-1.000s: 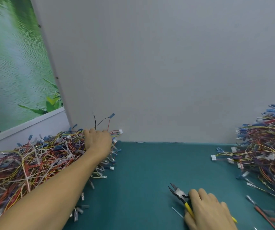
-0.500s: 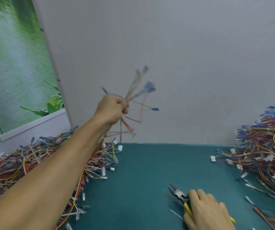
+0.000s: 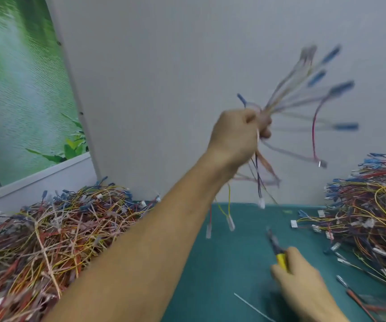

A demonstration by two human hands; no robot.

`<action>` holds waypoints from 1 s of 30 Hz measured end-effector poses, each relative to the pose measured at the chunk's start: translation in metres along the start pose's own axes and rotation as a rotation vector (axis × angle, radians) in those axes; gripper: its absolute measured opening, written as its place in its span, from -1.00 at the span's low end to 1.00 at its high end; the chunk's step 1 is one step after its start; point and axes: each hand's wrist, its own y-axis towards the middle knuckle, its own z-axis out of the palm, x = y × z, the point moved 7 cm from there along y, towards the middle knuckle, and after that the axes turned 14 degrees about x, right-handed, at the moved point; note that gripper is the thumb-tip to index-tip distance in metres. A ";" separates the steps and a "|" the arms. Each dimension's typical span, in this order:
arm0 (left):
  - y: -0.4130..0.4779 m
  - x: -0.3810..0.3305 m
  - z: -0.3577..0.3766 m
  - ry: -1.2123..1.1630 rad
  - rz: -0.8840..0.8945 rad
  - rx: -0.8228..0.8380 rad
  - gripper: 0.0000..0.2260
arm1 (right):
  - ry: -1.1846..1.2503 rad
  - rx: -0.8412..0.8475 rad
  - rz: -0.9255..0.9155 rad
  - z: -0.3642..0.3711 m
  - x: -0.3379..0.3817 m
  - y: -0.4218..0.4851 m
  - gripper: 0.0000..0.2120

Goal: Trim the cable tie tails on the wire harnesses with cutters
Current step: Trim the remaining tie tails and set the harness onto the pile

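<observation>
My left hand is raised high above the table and grips one wire harness in its fist. Blurred wires with blue terminals fan up and to the right, and white connectors dangle below the fist. A white cable tie tail shows at my fingers. My right hand is low at the front right and holds yellow-handled cutters, whose dark jaws point up and away over the green mat.
A big heap of untidy harnesses fills the left side of the green table mat. A second heap lies at the right. A cut white tie tail lies on the mat near my right hand. A grey wall stands behind.
My left hand pulled one harness out of the left heap, lifted it and swung it right toward the middle. My right hand has raised the cutters off the mat.
</observation>
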 end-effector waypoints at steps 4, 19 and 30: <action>-0.029 0.078 0.042 -0.039 -0.182 0.061 -0.88 | 1.069 -0.103 -0.085 -0.031 -0.013 0.003 -0.79; -0.128 0.138 0.082 0.469 -0.181 0.284 -0.69 | -0.005 -0.434 -0.179 -0.057 0.011 -0.018 -0.59; -0.204 0.225 -0.058 -0.038 -0.969 -0.001 -0.76 | -0.318 -0.166 -0.196 -0.016 0.020 -0.008 -0.83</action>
